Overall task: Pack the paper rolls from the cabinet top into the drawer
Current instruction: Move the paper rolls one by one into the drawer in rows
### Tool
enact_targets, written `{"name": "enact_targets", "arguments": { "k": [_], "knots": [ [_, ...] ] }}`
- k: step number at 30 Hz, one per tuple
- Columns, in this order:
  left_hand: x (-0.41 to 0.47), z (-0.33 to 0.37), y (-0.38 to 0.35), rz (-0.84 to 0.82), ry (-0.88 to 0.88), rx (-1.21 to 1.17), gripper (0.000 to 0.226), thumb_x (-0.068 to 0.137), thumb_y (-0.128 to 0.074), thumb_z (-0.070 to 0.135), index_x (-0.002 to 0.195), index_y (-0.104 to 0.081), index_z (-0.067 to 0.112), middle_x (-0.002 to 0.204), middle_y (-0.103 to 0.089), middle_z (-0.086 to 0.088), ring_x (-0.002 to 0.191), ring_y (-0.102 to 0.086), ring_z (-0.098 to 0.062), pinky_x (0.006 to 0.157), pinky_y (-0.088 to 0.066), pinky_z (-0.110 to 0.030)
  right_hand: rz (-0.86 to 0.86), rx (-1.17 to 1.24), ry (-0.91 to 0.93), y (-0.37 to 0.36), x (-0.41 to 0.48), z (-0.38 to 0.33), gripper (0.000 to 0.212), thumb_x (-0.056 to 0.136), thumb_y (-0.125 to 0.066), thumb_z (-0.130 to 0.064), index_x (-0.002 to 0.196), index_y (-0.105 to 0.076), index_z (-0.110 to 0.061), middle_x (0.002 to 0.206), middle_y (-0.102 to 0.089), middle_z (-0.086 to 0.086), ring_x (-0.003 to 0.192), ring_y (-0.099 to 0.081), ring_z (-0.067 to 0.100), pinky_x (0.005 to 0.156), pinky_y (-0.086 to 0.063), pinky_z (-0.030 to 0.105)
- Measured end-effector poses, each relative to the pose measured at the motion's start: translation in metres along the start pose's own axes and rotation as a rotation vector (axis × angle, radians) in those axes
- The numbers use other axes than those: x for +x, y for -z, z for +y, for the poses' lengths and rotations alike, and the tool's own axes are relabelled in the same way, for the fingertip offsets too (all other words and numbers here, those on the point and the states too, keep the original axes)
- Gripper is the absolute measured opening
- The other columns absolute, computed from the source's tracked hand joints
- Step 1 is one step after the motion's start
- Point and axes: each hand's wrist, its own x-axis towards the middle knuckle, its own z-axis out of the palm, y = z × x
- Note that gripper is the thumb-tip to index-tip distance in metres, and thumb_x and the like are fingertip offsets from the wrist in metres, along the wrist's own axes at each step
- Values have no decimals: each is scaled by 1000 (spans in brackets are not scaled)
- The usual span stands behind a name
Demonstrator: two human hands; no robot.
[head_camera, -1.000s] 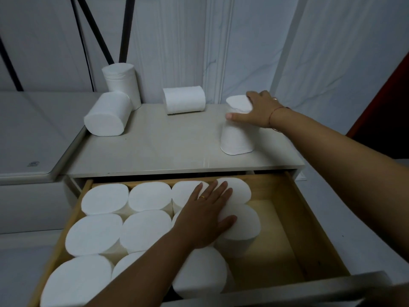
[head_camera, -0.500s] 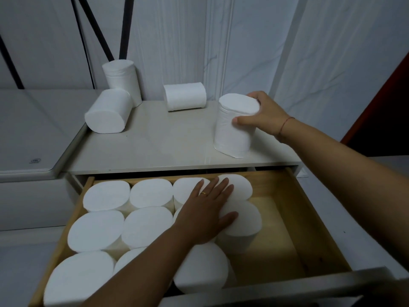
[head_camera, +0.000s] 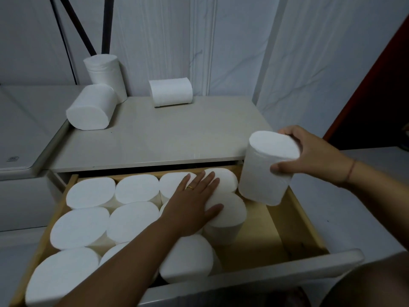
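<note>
My right hand (head_camera: 309, 154) grips a white paper roll (head_camera: 263, 176) upright in the air, over the back right corner of the open wooden drawer (head_camera: 294, 220). Several white rolls (head_camera: 130, 220) stand packed on end in the drawer's left and middle. My left hand (head_camera: 192, 204) lies flat, fingers spread, on the tops of the rolls in the middle. Three rolls remain on the cabinet top (head_camera: 168, 138): one upright (head_camera: 105, 74) at the back left, one on its side (head_camera: 91, 107) in front of it, one on its side (head_camera: 170, 91) at the back middle.
The drawer's right strip (head_camera: 261, 240) shows bare wooden floor. A white drawer front (head_camera: 254, 273) runs along the near edge. A lower white surface (head_camera: 24, 134) adjoins the cabinet on the left. Black rods (head_camera: 77, 25) lean against the wall behind.
My right hand has lifted the roll off the cabinet top's right side and carried it forward over the drawer's back right corner. My left hand has stayed flat on the packed rolls.
</note>
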Motion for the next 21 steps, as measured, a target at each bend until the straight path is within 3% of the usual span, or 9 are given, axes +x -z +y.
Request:
{"name": "enact_targets", "arguments": {
  "k": [6, 9, 11, 14, 17, 21],
  "knots": [
    [-1, 2, 2, -11, 3, 20, 69, 92, -14, 62, 151, -5, 28, 161, 0, 6, 147, 4, -13, 120, 3, -41, -109, -197, -88, -31, -27, 34, 68, 57, -81, -39, 109, -38, -29, 113, -46, -5, 101, -50, 14, 62, -50, 18],
    [-1, 3, 3, -27, 14, 12, 71, 90, -10, 64, 151, -3, 29, 161, 1, 6, 147, 6, -12, 120, 2, -42, -180, -242, -125, -59, -32, 44, 85, 58, -83, -35, 124, -33, -20, 131, -43, 5, 106, -47, 13, 71, -47, 14],
    [-1, 4, 3, -33, 18, 10, 71, 90, -10, 64, 151, -2, 29, 161, 2, 7, 147, 6, -12, 120, 3, -42, -250, -258, -147, -75, -37, 51, 82, 58, -84, -33, 120, -31, -24, 124, -47, 3, 108, -50, 17, 80, -49, 20],
    [-2, 4, 2, -28, 21, 8, 69, 92, -13, 63, 151, -3, 29, 161, 2, 7, 147, 6, -12, 120, 3, -42, -325, -272, -141, -81, -44, 57, 74, 58, -84, -32, 105, -27, -32, 111, -42, -6, 104, -47, 15, 83, -51, 26],
    [-3, 4, 2, -18, 16, 4, 71, 91, -13, 64, 151, -5, 29, 160, 0, 7, 147, 5, -12, 120, 4, -41, -416, -323, -93, -74, -44, 55, 75, 59, -83, -33, 109, -27, -34, 119, -44, -3, 110, -48, 17, 88, -52, 31],
    [-2, 3, 1, -6, 13, -17, 69, 92, -16, 63, 151, -8, 29, 160, -2, 7, 147, 4, -12, 120, 6, -39, -569, -367, -59, -66, -47, 51, 76, 64, -80, -32, 120, -28, -34, 125, -44, -4, 114, -47, 14, 91, -50, 28]
  ]
}}
